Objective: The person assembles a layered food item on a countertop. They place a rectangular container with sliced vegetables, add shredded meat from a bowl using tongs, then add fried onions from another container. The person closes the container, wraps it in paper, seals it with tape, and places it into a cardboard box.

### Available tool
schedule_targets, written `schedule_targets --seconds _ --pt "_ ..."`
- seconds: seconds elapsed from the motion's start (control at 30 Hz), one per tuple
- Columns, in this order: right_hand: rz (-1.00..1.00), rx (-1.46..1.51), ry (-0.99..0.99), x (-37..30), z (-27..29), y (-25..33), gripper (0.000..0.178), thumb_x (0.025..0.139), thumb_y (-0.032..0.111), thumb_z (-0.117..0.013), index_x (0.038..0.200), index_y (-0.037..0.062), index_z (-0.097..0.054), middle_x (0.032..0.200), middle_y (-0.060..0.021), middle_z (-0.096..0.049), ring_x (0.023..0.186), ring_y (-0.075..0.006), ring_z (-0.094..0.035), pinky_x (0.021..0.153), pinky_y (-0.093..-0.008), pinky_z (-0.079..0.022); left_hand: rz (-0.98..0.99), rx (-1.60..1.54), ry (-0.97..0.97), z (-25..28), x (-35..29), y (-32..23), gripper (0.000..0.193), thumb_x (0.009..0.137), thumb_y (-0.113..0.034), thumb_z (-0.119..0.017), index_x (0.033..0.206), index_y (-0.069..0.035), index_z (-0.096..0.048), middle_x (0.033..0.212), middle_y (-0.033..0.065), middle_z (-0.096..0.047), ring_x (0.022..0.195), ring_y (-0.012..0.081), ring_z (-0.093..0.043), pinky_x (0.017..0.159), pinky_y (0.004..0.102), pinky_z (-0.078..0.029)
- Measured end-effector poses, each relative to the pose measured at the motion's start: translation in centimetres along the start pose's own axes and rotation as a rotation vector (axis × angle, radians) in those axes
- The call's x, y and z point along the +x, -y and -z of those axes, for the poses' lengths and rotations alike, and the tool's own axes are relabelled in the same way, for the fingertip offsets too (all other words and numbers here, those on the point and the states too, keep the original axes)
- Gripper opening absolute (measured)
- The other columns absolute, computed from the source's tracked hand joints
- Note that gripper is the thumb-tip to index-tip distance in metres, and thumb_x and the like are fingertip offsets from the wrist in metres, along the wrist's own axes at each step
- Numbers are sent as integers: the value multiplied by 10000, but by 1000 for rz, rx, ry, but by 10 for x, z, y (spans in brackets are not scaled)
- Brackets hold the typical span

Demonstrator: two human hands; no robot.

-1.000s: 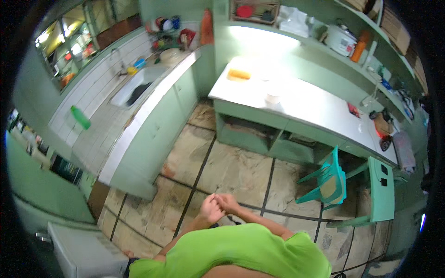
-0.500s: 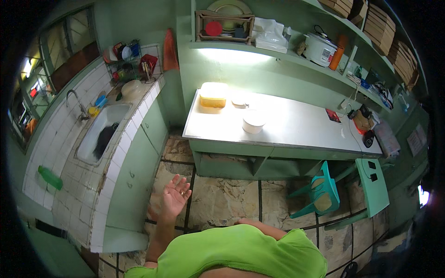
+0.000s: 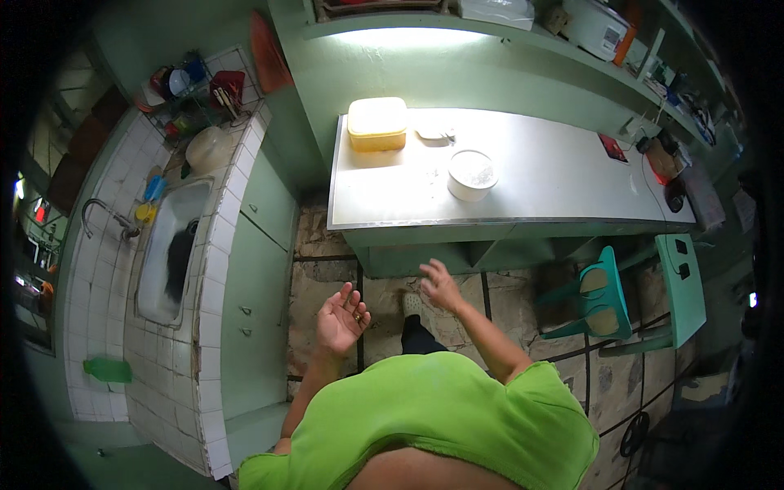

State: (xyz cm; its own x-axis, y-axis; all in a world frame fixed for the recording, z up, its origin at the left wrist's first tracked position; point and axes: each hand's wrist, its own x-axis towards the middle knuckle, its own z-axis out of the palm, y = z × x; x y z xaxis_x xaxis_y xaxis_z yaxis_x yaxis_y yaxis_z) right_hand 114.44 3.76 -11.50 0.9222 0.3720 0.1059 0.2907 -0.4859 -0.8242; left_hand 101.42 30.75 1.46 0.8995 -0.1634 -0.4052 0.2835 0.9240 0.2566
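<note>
My left hand hangs over the floor, palm up, with its fingers spread and nothing in it. To its right, my right hand reaches forward, slightly blurred, fingers apart and holding nothing. Nearest to both is the white-topped counter. On it stands a round white tub, a short way beyond my right hand and not touched. Farther back sit a yellow container with a pale lid and a small flat white item whose kind I cannot make out.
At the left, a tiled sink holds something dark; a green bottle lies on its tiles. A teal plastic chair and a green panel stand at the right. A shelf with a rice cooker runs above the counter.
My right arm has come forward into view, and a foot now shows below. The counter and tub appear closer as the view tilts down. My left hand stays open.
</note>
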Motion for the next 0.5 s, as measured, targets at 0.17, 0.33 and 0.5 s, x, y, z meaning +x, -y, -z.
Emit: schedule_targets --seconds 0.17,0.33,0.5 --pt "-109 89 -187 155 22 -35 387 881 242 -558 1198 28 -616 1329 -256 -480 1237 -399 -465 1030 -415 -392 -27 5 -70 -3 68 -38 282 949 -292 -463 1165 -205 -622 993 -1 -694 857 196 -637 823 406 -501" --pt "-336 -47 -293 287 22 -79 382 851 283 -559 1181 114 -648 1406 -377 -302 1273 -474 -392 1084 -429 -331 -13 -30 -116 -24 150 -64 272 945 -287 -453 1101 -208 -661 966 0 -707 856 195 -645 812 404 -501" --pt "-458 -215 -316 361 14 -108 326 842 331 -580 1097 166 -701 1416 -328 -319 1316 -480 -298 1131 -486 -218 -27 45 -138 -51 224 -87 287 955 -294 -436 1147 -189 -621 967 15 -691 859 212 -643 798 423 -511"
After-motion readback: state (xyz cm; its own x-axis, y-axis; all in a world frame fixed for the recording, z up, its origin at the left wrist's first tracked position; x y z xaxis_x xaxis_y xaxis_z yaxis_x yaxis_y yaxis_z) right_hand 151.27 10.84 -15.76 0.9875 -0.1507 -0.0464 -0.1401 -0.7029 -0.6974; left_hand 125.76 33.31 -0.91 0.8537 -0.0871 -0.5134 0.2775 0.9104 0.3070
